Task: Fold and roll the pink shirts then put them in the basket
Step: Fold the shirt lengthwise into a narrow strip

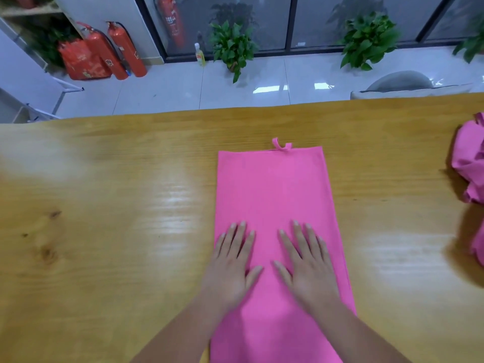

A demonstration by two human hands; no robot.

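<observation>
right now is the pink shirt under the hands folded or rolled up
Folded, not rolled: the pink shirt lies flat on the table as a long narrow strip, with the left hand and right hand pressing it flat.

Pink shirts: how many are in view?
2: folded shirt flat under the left hand and right hand; crumpled pink heap at table's right edge, cropped, possibly hiding more.

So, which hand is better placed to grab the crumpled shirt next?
Probably the right hand: the crumpled shirt lies far right on the table, nearer it. The left hand would need to cross the folded shirt.
</observation>
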